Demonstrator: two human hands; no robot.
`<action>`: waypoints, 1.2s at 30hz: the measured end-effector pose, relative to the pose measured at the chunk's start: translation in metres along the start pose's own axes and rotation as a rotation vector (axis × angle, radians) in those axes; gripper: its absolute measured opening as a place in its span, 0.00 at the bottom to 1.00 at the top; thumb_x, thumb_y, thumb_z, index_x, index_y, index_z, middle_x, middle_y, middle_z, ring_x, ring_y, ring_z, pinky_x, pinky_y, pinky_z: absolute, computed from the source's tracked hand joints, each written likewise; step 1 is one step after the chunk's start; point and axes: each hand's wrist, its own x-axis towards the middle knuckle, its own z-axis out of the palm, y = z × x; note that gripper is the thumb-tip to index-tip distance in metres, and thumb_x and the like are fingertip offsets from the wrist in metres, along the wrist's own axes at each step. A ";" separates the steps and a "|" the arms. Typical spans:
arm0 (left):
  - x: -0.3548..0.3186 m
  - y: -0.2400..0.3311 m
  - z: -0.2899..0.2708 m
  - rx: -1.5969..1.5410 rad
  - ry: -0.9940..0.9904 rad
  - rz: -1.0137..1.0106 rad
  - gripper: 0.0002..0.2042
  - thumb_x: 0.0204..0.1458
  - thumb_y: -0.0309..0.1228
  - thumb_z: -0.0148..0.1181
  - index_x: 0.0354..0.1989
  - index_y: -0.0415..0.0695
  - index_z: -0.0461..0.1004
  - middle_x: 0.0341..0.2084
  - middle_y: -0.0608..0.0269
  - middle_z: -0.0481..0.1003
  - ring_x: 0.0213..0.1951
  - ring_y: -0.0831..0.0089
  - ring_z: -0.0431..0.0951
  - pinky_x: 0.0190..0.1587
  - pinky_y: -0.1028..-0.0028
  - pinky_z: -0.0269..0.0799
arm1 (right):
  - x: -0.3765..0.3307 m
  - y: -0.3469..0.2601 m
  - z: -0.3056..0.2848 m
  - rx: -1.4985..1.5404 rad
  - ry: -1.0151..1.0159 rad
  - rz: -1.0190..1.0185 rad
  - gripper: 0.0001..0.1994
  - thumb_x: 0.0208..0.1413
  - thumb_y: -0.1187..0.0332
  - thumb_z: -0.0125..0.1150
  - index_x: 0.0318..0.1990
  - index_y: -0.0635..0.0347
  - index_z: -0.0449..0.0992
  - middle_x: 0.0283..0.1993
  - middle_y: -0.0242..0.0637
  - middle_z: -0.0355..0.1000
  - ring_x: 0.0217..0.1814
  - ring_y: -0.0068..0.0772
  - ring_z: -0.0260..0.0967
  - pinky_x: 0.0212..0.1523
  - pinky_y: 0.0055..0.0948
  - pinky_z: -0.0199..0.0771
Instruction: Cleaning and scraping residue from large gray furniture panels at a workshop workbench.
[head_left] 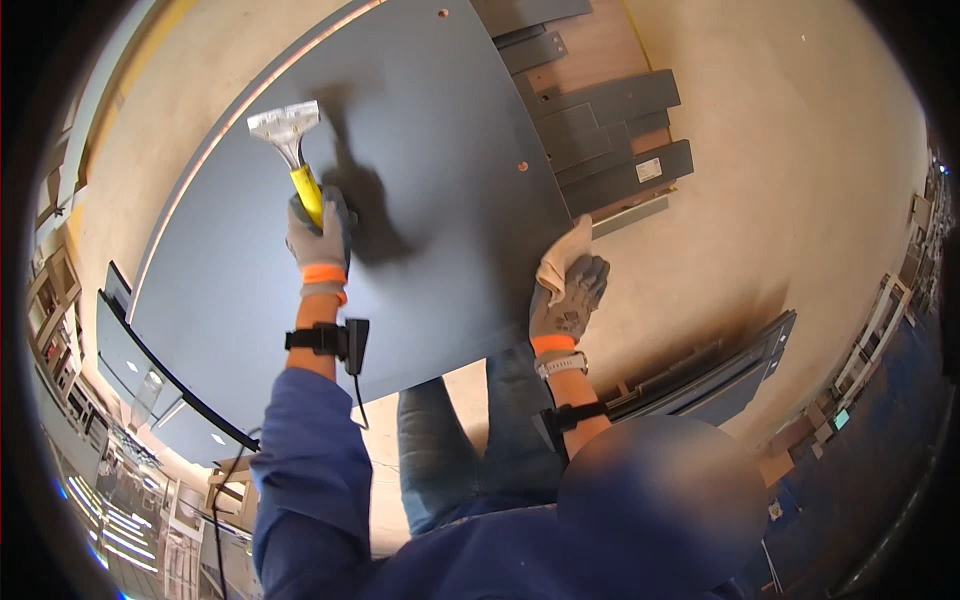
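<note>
A large dark grey panel (430, 150) lies flat in front of me. My left hand (320, 235), in a grey glove with an orange cuff, grips the yellow handle of a scraper (292, 150); its wide metal blade rests on the panel near the far left edge. My right hand (570, 300), gloved the same way, holds a beige cloth (562, 262) against the panel's right edge. Black straps with small devices sit on both wrists.
A stack of dark grey boards (610, 130) lies on the concrete floor (790, 150) beyond the panel. More dark panels (720, 370) lie to the right. Another grey panel with a black edge (150, 370) is at the left, with shelving behind.
</note>
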 end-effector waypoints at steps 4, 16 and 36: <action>0.018 0.008 0.024 -0.006 -0.087 -0.104 0.08 0.51 0.27 0.53 0.38 0.39 0.65 0.19 0.66 0.70 0.17 0.79 0.71 0.21 0.78 0.69 | 0.032 -0.004 0.028 -0.102 0.044 0.074 0.33 0.52 0.56 0.48 0.61 0.69 0.51 0.65 0.55 0.45 0.70 0.52 0.35 0.68 0.45 0.30; 0.024 0.027 0.024 0.338 -0.153 0.091 0.10 0.47 0.32 0.55 0.34 0.39 0.67 0.17 0.59 0.73 0.20 0.68 0.76 0.28 0.73 0.71 | 0.272 -0.256 -0.037 0.216 0.555 -0.374 0.34 0.50 0.51 0.49 0.59 0.67 0.54 0.64 0.53 0.49 0.68 0.51 0.41 0.67 0.44 0.35; 0.033 0.001 0.009 0.448 -0.166 0.070 0.13 0.44 0.35 0.57 0.34 0.40 0.67 0.20 0.52 0.73 0.24 0.57 0.75 0.31 0.66 0.70 | 0.202 -0.149 -0.039 -0.118 0.308 -0.739 0.30 0.51 0.53 0.48 0.58 0.63 0.57 0.62 0.51 0.52 0.67 0.51 0.44 0.65 0.43 0.42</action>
